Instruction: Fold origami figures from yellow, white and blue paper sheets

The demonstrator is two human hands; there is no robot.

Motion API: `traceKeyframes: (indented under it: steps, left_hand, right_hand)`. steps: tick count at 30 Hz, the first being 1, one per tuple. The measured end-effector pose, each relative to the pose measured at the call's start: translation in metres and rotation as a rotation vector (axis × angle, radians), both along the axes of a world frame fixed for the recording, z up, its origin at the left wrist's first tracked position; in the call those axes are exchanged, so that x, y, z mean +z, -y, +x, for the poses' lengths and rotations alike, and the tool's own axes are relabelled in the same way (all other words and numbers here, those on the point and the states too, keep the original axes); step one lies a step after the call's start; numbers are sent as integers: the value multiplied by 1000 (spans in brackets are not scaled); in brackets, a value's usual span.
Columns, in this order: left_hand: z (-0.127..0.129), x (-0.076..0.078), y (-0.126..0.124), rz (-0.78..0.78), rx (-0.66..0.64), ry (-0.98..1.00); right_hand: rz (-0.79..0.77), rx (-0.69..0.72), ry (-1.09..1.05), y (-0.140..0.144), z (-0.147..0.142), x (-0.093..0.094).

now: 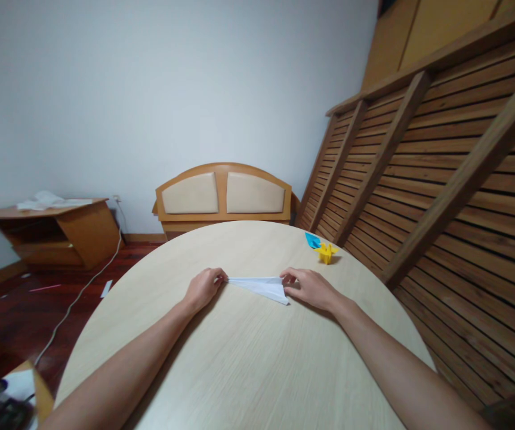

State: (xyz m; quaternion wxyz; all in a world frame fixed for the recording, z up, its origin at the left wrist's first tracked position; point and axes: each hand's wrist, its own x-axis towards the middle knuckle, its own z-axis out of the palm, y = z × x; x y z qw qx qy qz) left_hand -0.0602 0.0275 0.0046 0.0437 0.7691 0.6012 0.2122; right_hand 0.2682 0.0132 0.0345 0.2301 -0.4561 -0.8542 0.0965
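A folded white paper (261, 286), long and pointed like a paper plane, lies on the round pale wooden table (239, 370). Its narrow tip points left, and my left hand (204, 288) pinches that tip between thumb and fingers. At the wide right end, my right hand (310, 288) has its fingers and thumb on the paper's upper corner and edge. Beyond my right hand stands a yellow folded-paper figure (326, 253). Right behind it is a blue folded-paper piece (312, 240), near the table's far right edge.
A slatted wooden frame (418, 173) leans along the right side, close to the table. Behind the table stands a padded headboard (190, 194). On the left are a low wooden cabinet (89, 233) with papers on top and a white cable (89, 283) across the floor.
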Motion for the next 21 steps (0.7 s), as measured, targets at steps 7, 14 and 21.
traceKeyframes:
  steps: [7,14,21]
  left_hand:
    - [-1,-3,-2,21,-47,3]
    - [-1,-3,-2,10,-49,18]
    - [0,-4,-2,-4,-38,29]
  right_hand:
    - [-1,9,-96,1,-4,-1]
    - [13,-17,-226,-5,-7,-8]
    - [-28,-26,-332,-6,-10,-10]
